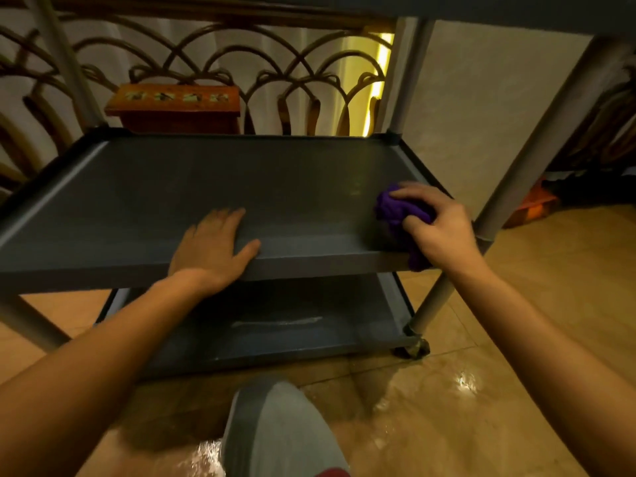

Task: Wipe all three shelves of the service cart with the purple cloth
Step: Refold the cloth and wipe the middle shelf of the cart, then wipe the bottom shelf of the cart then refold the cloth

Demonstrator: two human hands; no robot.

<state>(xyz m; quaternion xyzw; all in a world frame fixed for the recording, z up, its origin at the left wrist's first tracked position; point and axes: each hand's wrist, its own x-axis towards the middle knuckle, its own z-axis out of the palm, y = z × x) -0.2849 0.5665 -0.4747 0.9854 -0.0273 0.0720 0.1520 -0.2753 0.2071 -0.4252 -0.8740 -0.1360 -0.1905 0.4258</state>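
Right hand (437, 225) grips bunched purple cloth (395, 211) on middle shelf (206, 180).

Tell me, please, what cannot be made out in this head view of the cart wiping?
- Top shelf: cut off by the upper edge, surface unseen.
- Bottom shelf: far part hidden under the middle shelf.
- Purple cloth: largely covered by the right hand.
- Orange box label: too blurred to read.
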